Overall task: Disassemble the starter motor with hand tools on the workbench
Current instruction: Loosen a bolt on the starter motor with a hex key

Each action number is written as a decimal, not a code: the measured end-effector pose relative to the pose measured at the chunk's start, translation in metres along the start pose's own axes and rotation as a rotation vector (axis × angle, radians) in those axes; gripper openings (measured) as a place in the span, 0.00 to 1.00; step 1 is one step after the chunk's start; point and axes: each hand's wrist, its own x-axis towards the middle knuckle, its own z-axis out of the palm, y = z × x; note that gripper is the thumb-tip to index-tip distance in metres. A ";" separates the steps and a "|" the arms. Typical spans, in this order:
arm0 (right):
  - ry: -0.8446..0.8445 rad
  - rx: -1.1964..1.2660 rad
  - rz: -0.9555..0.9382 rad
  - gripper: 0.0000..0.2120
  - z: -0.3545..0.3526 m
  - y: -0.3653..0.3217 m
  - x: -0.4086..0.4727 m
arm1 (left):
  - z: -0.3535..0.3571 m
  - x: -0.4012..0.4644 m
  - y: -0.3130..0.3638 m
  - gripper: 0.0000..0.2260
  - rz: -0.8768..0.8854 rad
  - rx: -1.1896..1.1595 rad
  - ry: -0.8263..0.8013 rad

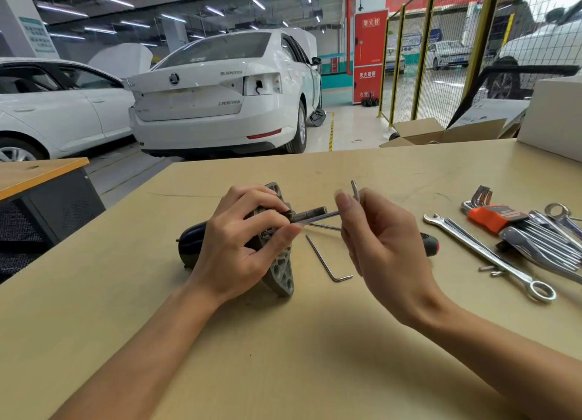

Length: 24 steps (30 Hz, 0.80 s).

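Two hands work a hex key into a starter motor

Both hands meet above the tan workbench (315,341). At left, the left hand (242,246) grips the starter motor (278,271), lying mid-bench. Its fingers steady a hex key (318,217), which the right hand (378,243) pinches. Judging by this, a bolt is being loosened; turning comes next. Far right, an orange holder (486,218) carries more hex keys, beside wrenches (491,255).

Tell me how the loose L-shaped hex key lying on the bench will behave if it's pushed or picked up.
The hex key is a thin bare metal rod, so probably stiff and light. Its bent end likely stops it rolling; pushed, it would more likely slide on the smooth workbench. Lying flat, it may be fiddly to pinch up.
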 end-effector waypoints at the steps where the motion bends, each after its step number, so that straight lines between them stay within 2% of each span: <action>1: -0.009 -0.013 -0.030 0.19 0.000 -0.001 -0.001 | 0.000 0.000 0.000 0.21 0.000 -0.004 0.002; 6: -0.052 -0.037 -0.073 0.13 0.001 -0.004 -0.003 | 0.000 0.001 0.001 0.20 -0.006 -0.006 0.008; 18: -0.027 -0.068 -0.030 0.13 -0.002 -0.005 -0.003 | 0.000 0.001 0.002 0.21 -0.017 -0.004 0.005; 24: -0.023 -0.109 -0.100 0.13 0.000 -0.005 -0.002 | 0.000 0.001 0.002 0.21 -0.013 -0.001 0.007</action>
